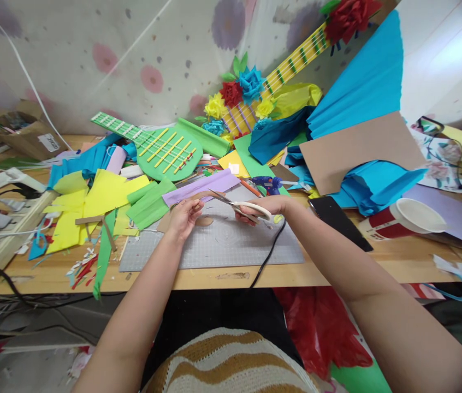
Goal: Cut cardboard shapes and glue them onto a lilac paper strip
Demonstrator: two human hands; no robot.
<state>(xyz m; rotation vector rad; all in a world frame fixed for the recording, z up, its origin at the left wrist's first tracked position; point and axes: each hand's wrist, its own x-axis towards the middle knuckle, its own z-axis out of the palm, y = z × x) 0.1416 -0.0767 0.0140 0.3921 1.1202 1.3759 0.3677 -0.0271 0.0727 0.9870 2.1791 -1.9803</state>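
My right hand (pixel 249 213) is wrapped round the white handles of a pair of scissors (pixel 251 207). The blades stand slightly apart and point left, toward my left hand (pixel 185 218). Between the closed fingers of that hand is a thin brown cardboard strip (pixel 208 195), partly hidden by the fingers. Both hands are over a grey cutting mat (pixel 214 254). A small brown cardboard scrap (pixel 204 221) lies on the mat beside my left hand. Purple crepe paper (pixel 200 185) is just behind the hands.
A green paper lute-like instrument (pixel 167 153) and a yellow, flower-trimmed guitar (pixel 288 68) are at the back. Yellow paper (pixel 108 191) lies left. A blue glue gun (pixel 267 184), black phone (pixel 337 221) and paper cup (pixel 405 218) are right. A black cable (pixel 270 254) crosses the mat.
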